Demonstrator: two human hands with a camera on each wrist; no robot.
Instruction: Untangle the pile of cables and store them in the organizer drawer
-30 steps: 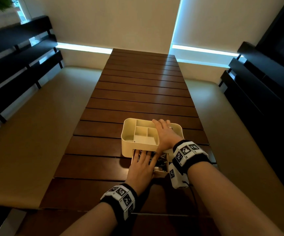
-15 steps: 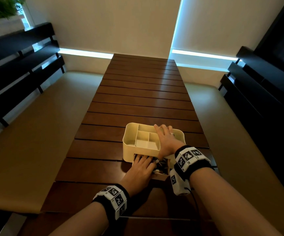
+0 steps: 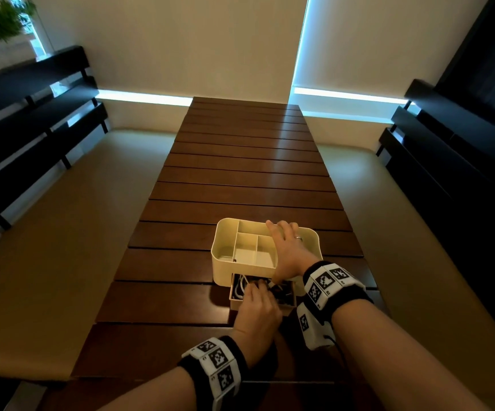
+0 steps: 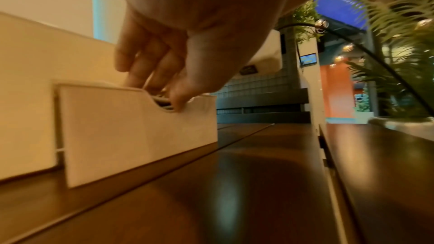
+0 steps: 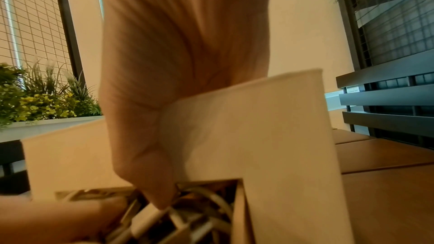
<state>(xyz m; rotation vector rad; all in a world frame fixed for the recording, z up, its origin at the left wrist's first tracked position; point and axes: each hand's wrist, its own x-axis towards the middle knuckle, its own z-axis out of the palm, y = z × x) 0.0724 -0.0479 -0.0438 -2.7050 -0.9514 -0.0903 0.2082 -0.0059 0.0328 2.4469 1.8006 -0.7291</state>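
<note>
Fingers press cables in unlabeled drawer.

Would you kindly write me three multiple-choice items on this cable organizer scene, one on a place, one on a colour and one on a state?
1. Where does the right hand rest?
A. on top of the organizer
B. flat on the table
C. on the bench

2. What colour is the organizer?
A. black
B. cream
C. red

3. In what state is the drawer?
A. pushed fully in
C. lifted out and lying apart on the table
B. partly pulled out, with cables inside

Answers:
1. A, since the head view shows the palm and fingers lying over the compartment rim.
2. B, as its walls show pale cream in every view.
3. B, because the drawer juts from the front and the left hand reaches into it over the cables.
</note>
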